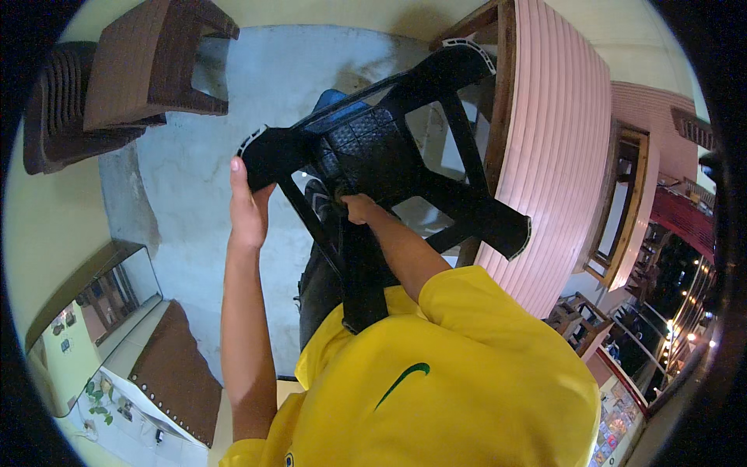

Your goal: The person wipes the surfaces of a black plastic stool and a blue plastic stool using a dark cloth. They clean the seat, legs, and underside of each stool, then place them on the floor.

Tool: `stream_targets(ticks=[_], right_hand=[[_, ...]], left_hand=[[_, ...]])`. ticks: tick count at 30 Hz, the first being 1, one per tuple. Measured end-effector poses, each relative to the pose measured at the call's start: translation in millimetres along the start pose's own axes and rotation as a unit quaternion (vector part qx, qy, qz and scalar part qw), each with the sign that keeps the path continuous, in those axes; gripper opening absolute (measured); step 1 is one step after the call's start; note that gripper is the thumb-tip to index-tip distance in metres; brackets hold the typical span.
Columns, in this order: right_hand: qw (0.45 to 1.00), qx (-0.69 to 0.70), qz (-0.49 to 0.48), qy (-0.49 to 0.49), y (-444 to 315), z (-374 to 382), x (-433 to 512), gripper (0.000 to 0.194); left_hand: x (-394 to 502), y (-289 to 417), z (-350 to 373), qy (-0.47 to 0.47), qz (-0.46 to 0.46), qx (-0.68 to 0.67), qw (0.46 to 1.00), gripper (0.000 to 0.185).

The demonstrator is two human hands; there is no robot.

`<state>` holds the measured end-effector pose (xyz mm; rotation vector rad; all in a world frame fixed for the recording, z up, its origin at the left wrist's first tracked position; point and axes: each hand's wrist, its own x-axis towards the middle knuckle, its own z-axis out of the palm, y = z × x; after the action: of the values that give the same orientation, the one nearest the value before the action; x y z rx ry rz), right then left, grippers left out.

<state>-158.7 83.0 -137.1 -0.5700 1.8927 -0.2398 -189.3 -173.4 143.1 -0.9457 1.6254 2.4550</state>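
A black plastic stool (373, 146) is tipped over in front of me, its legs towards me and its ribbed seat underside facing me. My left hand (250, 213) grips the end of the stool's left leg, thumb on the outer side. My right hand (357, 209) reaches in between the legs, fingers curled, close to the seat's underside. Whatever its fingers touch is too dark to make out. One leg of the stool comes down against my yellow shirt (443, 373). Behind the seat, a blue object (338, 105) shows only in part.
Stacked brown plastic chairs (76, 117) and a brown stool or table (140, 64) stand at upper left. A pink slatted counter (543, 146) with wooden framing runs along the right. A mirror (119, 298) and a brown-covered piece (178, 373) are at lower left. The floor (187, 198) is pale blue-grey.
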Motion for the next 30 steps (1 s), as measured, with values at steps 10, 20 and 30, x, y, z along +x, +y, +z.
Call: stream_targets(ticks=[10, 20, 30], right_hand=[[0.983, -0.047, -0.127, -0.120, -60, -70, -162, 0.066], [0.977, -0.036, -0.158, -0.138, -126, -97, -211, 0.043], [0.992, -0.016, -0.089, -0.085, -119, -95, -208, 0.049]], left_hand=[[19, -6, 11, -0.020, -0.042, 0.031, 0.998, 0.084], [21, -4, 18, 0.012, -0.038, 0.081, 0.996, 0.087], [27, -2, 14, -0.033, -0.026, 0.080, 0.996, 0.088]])
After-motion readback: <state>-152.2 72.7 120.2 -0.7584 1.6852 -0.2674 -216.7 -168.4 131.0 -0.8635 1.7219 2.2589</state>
